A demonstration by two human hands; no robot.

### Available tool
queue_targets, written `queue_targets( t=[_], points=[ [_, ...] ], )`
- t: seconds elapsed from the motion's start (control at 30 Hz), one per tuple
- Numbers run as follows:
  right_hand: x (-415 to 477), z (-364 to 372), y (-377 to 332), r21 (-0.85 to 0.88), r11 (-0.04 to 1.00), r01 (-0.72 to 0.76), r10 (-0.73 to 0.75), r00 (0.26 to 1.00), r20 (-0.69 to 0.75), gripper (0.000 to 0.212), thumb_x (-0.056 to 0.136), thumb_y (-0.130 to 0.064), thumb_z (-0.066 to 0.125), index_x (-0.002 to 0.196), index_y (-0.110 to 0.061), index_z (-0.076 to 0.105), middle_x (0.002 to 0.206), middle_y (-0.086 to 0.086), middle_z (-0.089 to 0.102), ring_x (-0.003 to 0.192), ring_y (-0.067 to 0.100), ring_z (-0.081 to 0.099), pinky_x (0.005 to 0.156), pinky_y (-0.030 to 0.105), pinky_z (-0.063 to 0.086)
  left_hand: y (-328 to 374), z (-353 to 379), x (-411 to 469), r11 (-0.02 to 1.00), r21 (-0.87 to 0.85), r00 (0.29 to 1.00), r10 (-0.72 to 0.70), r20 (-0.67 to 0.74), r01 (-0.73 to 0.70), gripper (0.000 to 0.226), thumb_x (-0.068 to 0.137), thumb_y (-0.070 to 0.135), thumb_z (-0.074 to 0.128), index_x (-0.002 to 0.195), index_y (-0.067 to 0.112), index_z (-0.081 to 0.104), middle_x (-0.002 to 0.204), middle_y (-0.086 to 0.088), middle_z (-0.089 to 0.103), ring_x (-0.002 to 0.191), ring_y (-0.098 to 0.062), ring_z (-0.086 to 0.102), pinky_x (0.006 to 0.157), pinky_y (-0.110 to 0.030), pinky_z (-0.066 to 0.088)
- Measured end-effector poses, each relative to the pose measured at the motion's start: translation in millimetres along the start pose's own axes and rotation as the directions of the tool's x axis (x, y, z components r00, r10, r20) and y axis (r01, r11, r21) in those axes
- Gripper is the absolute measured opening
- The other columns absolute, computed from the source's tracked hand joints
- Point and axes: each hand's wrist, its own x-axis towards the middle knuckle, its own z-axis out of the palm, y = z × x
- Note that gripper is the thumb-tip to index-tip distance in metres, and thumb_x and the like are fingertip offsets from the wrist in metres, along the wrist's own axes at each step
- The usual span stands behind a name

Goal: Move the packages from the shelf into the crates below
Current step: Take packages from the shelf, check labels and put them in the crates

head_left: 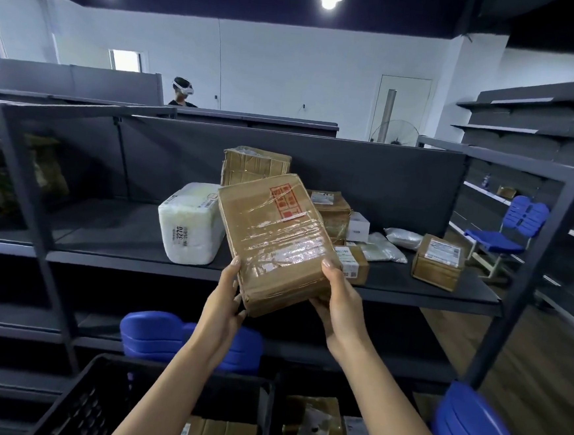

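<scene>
A flat brown cardboard package wrapped in clear tape, with a red stamp, is held tilted in front of the dark shelf. My left hand grips its lower left corner and my right hand grips its lower right edge. On the shelf lie a white wrapped parcel, a taller brown box at the back, a small brown box at the right and several small packets. Below, a black crate on the left and a second crate on the right both hold cardboard packages.
Blue plastic chairs stand under the shelf, at the lower right and beside the right aisle. The rack's dark upright post frames the right side. Another person wearing a headset stands behind the far shelving.
</scene>
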Motion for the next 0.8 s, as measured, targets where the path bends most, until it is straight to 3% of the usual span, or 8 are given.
queue_targets(
  t=[0.13, 0.2, 0.27, 0.33, 0.4, 0.53, 0.63, 0.8],
  points=[
    [4, -7, 1, -0.024, 1.0, 0.003, -0.002, 0.999, 0.036, 0.017, 0.088, -0.037, 0.061, 0.099, -0.025, 0.067, 0.097, -0.005, 0.073, 0.097, 0.012, 0.066, 0.084, 0.026, 0.05, 0, 18, -6, 0.998, -0.034, 0.997, 0.057, -0.056, -0.059, 0.023, 0.093, 0.031, 0.054, 0.092, 0.014, 0.07, 0.085, -0.002, 0.074, 0.074, -0.014, 0.066, 0.071, -0.033, 0.048],
    [6, -11, 0, -0.074, 0.997, -0.001, 0.006, 0.998, 0.064, 0.023, 0.085, -0.044, 0.062, 0.103, -0.03, 0.065, 0.108, -0.005, 0.071, 0.106, 0.012, 0.063, 0.093, 0.03, 0.048, 0, 19, -7, 0.996, -0.004, 0.992, 0.092, -0.084, -0.093, 0.022, 0.093, 0.028, 0.056, 0.089, 0.012, 0.07, 0.081, -0.002, 0.073, 0.073, -0.016, 0.065, 0.066, -0.032, 0.047],
    [8, -15, -1, -0.183, 0.983, 0.025, -0.011, 0.997, 0.077, 0.046, 0.074, -0.058, 0.066, 0.112, -0.031, 0.064, 0.119, -0.007, 0.066, 0.114, 0.011, 0.058, 0.099, 0.03, 0.043, 0, 18, -8, 0.99, 0.037, 0.986, 0.139, -0.092, -0.136, 0.021, 0.09, 0.028, 0.06, 0.095, 0.011, 0.071, 0.089, -0.003, 0.074, 0.084, -0.02, 0.066, 0.076, -0.034, 0.05],
    [9, -16, -5, -0.328, 0.942, 0.074, -0.06, 0.997, 0.052, 0.065, 0.076, -0.06, 0.065, 0.132, -0.029, 0.052, 0.132, -0.011, 0.056, 0.123, 0.008, 0.05, 0.096, 0.025, 0.04, -1, 16, -8, 0.975, 0.11, 0.975, 0.202, -0.091, -0.192, 0.024, 0.087, 0.03, 0.065, 0.105, 0.015, 0.071, 0.098, -0.002, 0.075, 0.096, -0.021, 0.068, 0.089, -0.036, 0.052],
    [10, -13, -10, -0.453, 0.883, 0.123, -0.125, 0.992, 0.024, 0.078, 0.081, -0.057, 0.064, 0.147, -0.027, 0.033, 0.14, -0.013, 0.042, 0.131, 0.007, 0.04, 0.099, 0.026, 0.035, -1, 17, -10, 0.95, 0.192, 0.96, 0.266, -0.09, -0.246, 0.029, 0.083, 0.03, 0.071, 0.111, 0.021, 0.069, 0.099, 0.001, 0.075, 0.098, -0.018, 0.069, 0.09, -0.035, 0.053],
    [9, 7, -16, -0.652, 0.709, 0.27, -0.249, 0.96, 0.127, 0.109, 0.062, -0.085, 0.055, 0.15, -0.029, 0.022, 0.155, -0.008, 0.029, 0.142, 0.012, 0.028, 0.114, 0.042, 0.032, -4, 18, -10, 0.888, 0.344, 0.926, 0.361, -0.109, -0.306, 0.058, 0.069, 0.04, 0.081, 0.122, 0.026, 0.061, 0.104, 0.006, 0.073, 0.095, -0.01, 0.069, 0.085, -0.031, 0.055],
    [6, 26, -13, -0.718, 0.611, 0.333, -0.276, 0.94, 0.201, 0.111, 0.063, -0.087, 0.049, 0.152, -0.026, 0.019, 0.157, -0.006, 0.026, 0.144, 0.012, 0.024, 0.115, 0.042, 0.031, -7, 22, -9, 0.809, 0.496, 0.898, 0.423, -0.122, -0.314, 0.073, 0.06, 0.052, 0.075, 0.126, 0.031, 0.054, 0.114, 0.011, 0.068, 0.102, -0.007, 0.065, 0.088, -0.03, 0.054],
    [7, 38, -8, -0.76, 0.559, 0.331, -0.283, 0.938, 0.2, 0.097, 0.08, -0.067, 0.054, 0.154, -0.019, 0.013, 0.161, -0.001, 0.013, 0.147, 0.016, 0.016, 0.117, 0.041, 0.024, -8, 30, -12, 0.686, 0.664, 0.866, 0.486, -0.113, -0.298, 0.098, 0.069, 0.035, 0.08, 0.151, 0.019, 0.027, 0.149, 0.012, 0.036, 0.133, -0.006, 0.039, 0.108, -0.03, 0.036]
  ],
)
